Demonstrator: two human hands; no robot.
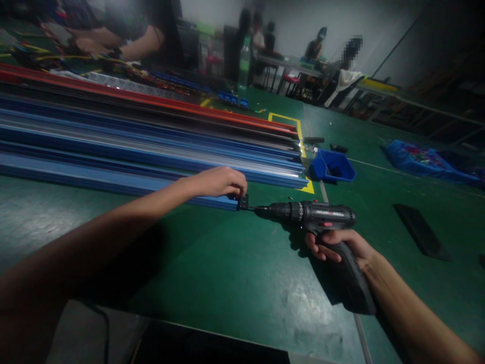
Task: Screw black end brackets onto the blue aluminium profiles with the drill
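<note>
My right hand point(337, 245) is wrapped round the grip of a black cordless drill point(322, 215), its bit pointing left. The bit's tip meets a small black end cap point(243, 202) at the right end of a blue profile rail point(215, 202). Over that end, my left hand point(225, 183) is closed with curled fingers at the black piece and the rail. What exactly lies under its fingertips is partly hidden.
More long rails, blue, black and red point(265, 124), lie behind. A blue bin point(333, 166) stands past their ends, with a black flat slab point(420, 231) at right. Bags of small parts point(428, 159) lie farther off. A co-worker's arms point(132, 48) are across the table.
</note>
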